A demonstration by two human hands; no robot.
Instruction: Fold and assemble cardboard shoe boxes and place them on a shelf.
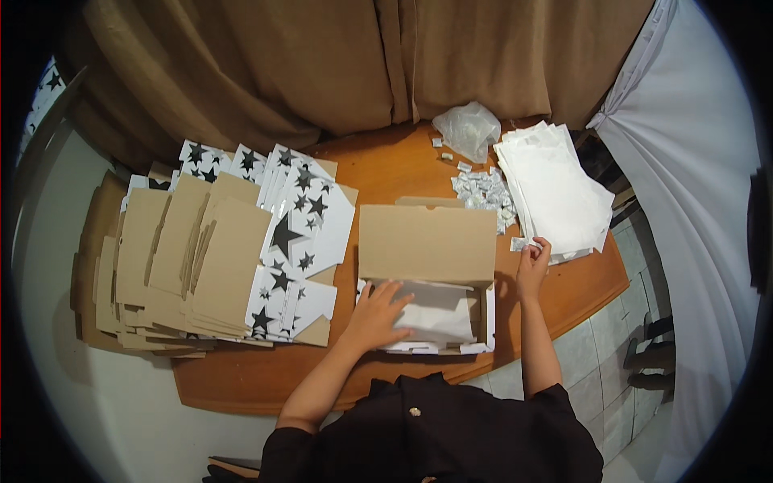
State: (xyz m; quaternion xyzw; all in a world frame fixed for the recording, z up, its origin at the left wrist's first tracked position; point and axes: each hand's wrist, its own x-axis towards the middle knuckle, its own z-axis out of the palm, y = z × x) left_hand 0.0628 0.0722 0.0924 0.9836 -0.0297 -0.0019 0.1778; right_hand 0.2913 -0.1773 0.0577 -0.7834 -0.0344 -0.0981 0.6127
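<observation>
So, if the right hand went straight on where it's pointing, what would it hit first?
The right hand would probably meet the stack of white sheets first; the stack's near-left edge looks very close. Depth is unclear, so the hand might pass above it.

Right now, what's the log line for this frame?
left hand: spread over paper in open box | right hand: at packet, grip unclear | packet heap: beside sheets | cardboard: stacked left

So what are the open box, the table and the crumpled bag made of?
The open box looks like cardboard: matte brown inside, white on its outer side. The table seems to be wood or veneer, orange-brown with a slight sheen. The crumpled bag is probably thin plastic, being cloudy, see-through and wrinkled.
</observation>
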